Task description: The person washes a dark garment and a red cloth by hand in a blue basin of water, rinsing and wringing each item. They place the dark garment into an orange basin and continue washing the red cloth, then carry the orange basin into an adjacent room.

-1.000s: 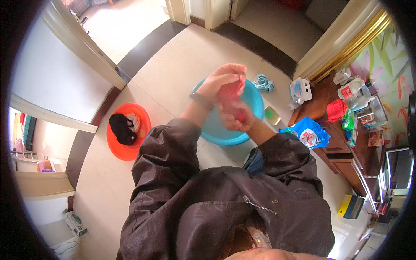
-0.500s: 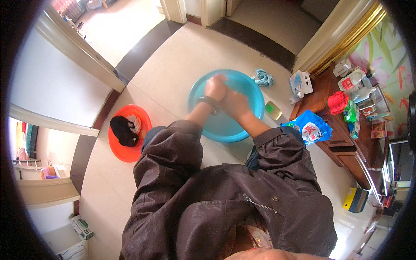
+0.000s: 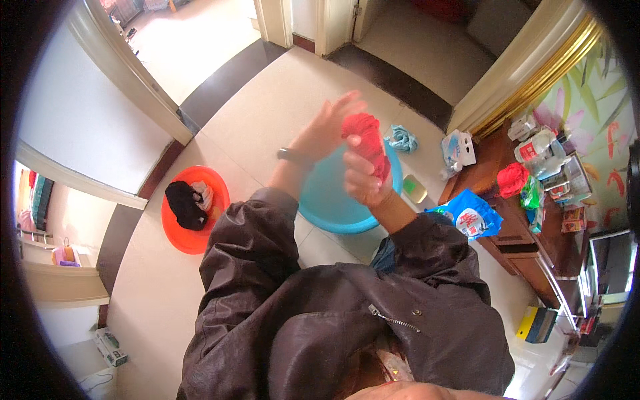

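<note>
Someone holds a red cloth (image 3: 367,137) over the far right part of the blue basin (image 3: 343,200), bunched long, its length running from near the basin's middle toward the far rim, leaning slightly left. The right hand (image 3: 363,175) is curled around its near end. The left hand (image 3: 325,131), blurred, is spread beside it at the basin's far left; I cannot tell whether they touch. An orange tub (image 3: 192,243) sits left of the basin.
</note>
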Demonstrator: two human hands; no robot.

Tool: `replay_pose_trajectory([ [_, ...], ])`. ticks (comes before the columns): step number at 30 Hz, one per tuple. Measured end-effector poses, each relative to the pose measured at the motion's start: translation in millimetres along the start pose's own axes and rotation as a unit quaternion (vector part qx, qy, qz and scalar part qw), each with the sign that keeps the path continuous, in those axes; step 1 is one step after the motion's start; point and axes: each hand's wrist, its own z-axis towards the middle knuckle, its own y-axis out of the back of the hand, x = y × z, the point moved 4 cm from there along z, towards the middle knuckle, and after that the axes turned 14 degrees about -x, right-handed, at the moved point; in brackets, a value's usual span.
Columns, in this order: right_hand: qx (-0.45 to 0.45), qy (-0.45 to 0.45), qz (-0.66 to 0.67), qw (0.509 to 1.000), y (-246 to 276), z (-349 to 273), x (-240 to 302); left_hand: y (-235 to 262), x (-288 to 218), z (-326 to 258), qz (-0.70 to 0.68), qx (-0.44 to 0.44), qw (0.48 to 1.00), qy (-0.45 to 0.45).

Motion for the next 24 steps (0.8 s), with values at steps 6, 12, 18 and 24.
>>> replay_pose_trajectory([
  [6,0.185,-0.088,0.061,0.977,-40.3,4.5,-46.2,-61.8,15.7,-6.9,-0.109,0.136,0.979,-0.108],
  [12,0.059,-0.127,-0.038,0.989,-42.7,-18.0,-40.6,-77.0,-0.9,-19.2,-0.086,0.110,0.987,-0.085],
  [18,-0.317,-0.030,-0.428,0.846,29.9,-16.3,13.0,-21.3,7.2,-3.7,0.230,-0.187,0.954,-0.040],
  [24,-0.377,0.083,-0.759,0.524,105.1,4.2,30.0,57.5,37.5,14.7,0.432,-0.348,0.828,-0.087],
])
